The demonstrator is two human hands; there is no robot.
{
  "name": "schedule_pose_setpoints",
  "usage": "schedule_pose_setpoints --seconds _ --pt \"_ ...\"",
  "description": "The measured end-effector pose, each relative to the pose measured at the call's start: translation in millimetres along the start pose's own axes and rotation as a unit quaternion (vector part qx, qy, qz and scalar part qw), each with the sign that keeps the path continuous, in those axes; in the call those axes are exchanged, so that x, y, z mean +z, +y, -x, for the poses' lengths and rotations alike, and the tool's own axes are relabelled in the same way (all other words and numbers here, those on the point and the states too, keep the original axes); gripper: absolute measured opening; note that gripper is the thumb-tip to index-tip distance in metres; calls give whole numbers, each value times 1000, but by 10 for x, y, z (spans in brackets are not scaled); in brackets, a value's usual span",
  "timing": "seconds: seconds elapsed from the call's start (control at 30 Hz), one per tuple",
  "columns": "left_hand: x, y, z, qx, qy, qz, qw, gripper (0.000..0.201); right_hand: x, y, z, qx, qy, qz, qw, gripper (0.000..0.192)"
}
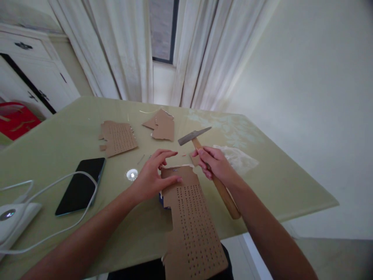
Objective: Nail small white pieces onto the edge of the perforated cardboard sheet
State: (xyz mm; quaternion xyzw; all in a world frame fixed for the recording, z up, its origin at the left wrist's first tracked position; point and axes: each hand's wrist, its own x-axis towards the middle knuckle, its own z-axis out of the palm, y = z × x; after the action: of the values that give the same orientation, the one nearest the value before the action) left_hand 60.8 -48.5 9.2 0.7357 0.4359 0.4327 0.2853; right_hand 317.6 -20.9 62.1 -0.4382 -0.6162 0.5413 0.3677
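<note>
A long piece of brown cardboard (192, 217), punched with rows of small holes, reaches from the table over its near edge. My left hand (151, 177) is at its far left corner, fingers apart, with the thumb lying on the cardboard. Small shiny bits (175, 170) show near that end, too small to name. Something dark blue (164, 201) peeks out from under the cardboard's left side. My right hand (217, 165) grips a hammer (225, 196) by its wooden handle, the metal head raised above the table beyond the cardboard.
Another hole-punched cardboard piece (119, 138) and torn cardboard scraps (163, 126) lie farther back. A small round shiny dish (132, 174) is left of my left hand. A phone (80, 188) and white cable (58, 184) occupy the left. Crumpled clear plastic (239, 159) lies at right.
</note>
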Motion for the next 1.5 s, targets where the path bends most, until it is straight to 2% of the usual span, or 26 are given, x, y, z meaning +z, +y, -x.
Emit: schedule_pose_setpoints --seconds 0.07,0.13,0.2,0.27,0.33,0.4,0.47,0.53,0.6,0.7,0.8,0.9,0.97,1.07,1.17,1.23,1.3,1.4,1.5 --pt "-7 -17 8 5 4 9 1000 66 7 138 -140 20 -3 -121 992 45" --pt "-30 -44 7 2 17 4 1000 57 20 286 -236 30 7 -198 980 48" --pt "-81 -98 -10 -34 49 -22 998 43 24 433 -280 38 25 -250 967 52" --pt "-163 -188 -38 -88 87 -108 986 37 5 561 -283 48 38 -282 957 54" --pt "-266 -306 -67 -125 92 -254 955 33 -39 654 -269 59 41 -300 951 53" --pt "-365 -427 -88 -150 45 -388 908 31 -93 708 -257 69 38 -317 945 49" --pt "-437 -527 -99 -187 -15 -447 875 32 -136 726 -252 75 37 -340 937 43" --pt "-472 -600 -101 -222 -57 -453 861 32 -154 720 -245 79 34 -361 929 38" --pt "-477 -659 -95 -238 -71 -448 859 30 -145 697 -229 76 31 -370 925 36" --pt "-462 -748 -78 -219 -58 -445 867 26 -108 648 -190 70 27 -362 929 36" --pt "-451 -778 -80 -182 -4 -409 894 24 -73 603 -160 66 23 -349 935 38" --pt "-426 -610 -127 -156 54 -329 930 32 -54 583 -157 60 22 -340 938 40" --pt "-382 -367 -170 -134 90 -204 966 35 -47 580 -164 58 24 -338 939 42" --pt "-271 61 -213 -102 90 -35 990 26 -34 585 -176 60 35 -337 939 45" --pt "-148 326 -218 -70 50 19 996 19 -23 598 -182 61 44 -336 939 46" --pt "-84 346 -200 -66 32 12 997 18 -19 608 -185 64 48 -335 939 46" --pt "-47 278 -169 -70 27 5 997 19 -22 613 -187 65 47 -331 940 46" --pt "-40 156 -115 -82 17 3 996 20 -31 603 -185 63 44 -328 942 45" --pt "-52 131 -82 -82 3 -12 997 20 -36 589 -182 60 44 -326 942 43"
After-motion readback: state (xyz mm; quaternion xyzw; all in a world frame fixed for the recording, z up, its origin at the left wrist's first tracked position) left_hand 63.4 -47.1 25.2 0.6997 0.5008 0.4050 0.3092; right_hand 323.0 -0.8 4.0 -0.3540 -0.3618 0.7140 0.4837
